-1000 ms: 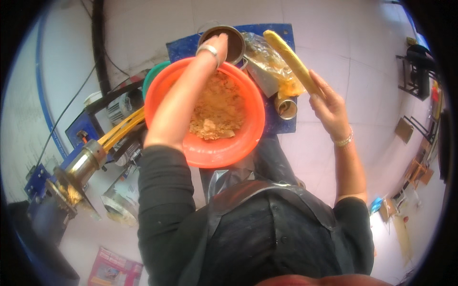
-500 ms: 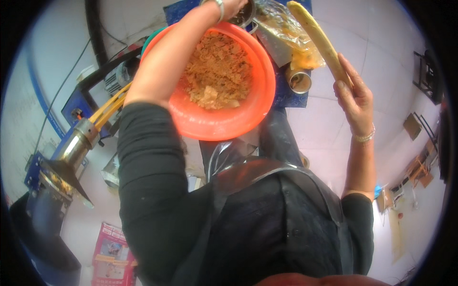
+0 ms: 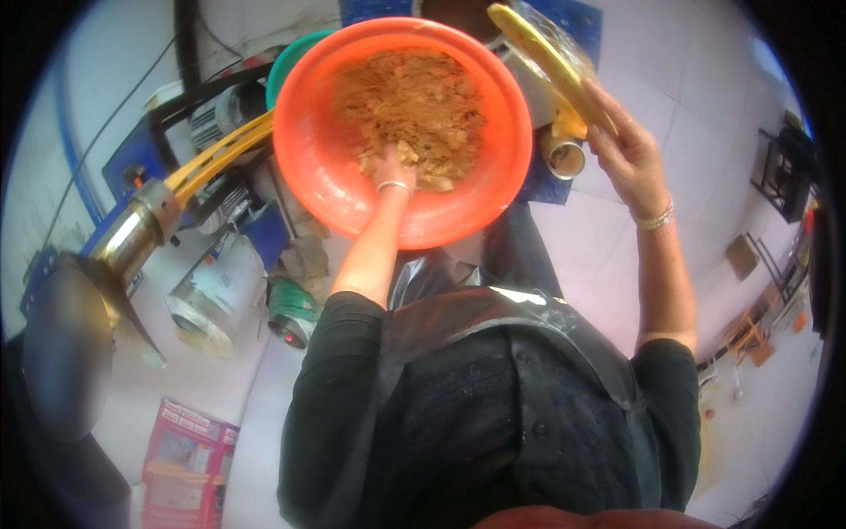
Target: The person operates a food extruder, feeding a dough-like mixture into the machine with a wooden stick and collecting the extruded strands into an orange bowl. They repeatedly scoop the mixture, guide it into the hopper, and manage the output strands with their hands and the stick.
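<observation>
My left hand [image 3: 394, 173] reaches into an orange-red plastic basin [image 3: 308, 163]. Its fingers are sunk in a brown crumbly mixture [image 3: 414, 97], beside a paler lump, so their grip is hidden. To the right of the basin, my right hand [image 3: 630, 159] is closed round the lower end of a long, pale yellow stick [image 3: 542, 57] with a rounded tip. The stick slants up and to the left, past the basin's far right side.
A steel tube [image 3: 141, 225] with yellow strands rising toward the basin stands left. Beneath the basin shows a green rim [image 3: 286, 66]. An open can [image 3: 564, 159] sits on a blue surface [image 3: 545, 187] at right. A white bucket-like container [image 3: 216, 286] is lower left.
My left hand has come back from beyond the basin's far edge and down into the mixture. My right hand, still gripping the stick, has shifted slightly left. The view has shifted a little.
</observation>
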Available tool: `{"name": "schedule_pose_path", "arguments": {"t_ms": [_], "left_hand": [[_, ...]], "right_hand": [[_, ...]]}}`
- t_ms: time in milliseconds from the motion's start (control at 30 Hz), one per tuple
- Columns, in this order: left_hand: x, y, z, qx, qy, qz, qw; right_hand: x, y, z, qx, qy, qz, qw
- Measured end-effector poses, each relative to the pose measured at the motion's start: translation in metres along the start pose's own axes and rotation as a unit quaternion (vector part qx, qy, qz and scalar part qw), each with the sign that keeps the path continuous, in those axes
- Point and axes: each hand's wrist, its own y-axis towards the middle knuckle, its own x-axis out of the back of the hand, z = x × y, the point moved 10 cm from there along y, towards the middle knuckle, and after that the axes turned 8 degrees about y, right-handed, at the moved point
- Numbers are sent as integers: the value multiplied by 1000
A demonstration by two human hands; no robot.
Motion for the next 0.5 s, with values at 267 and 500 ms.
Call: {"name": "schedule_pose_path", "arguments": {"t_ms": [267, 500], "left_hand": [[9, -46, 20, -2, -354, 133, 926], [141, -103, -9, -41, -556, 24, 830]], "right_hand": [[-72, -7, 86, 2, 46, 106, 993], [-198, -52, 307, 322, -73, 305, 893]]}}
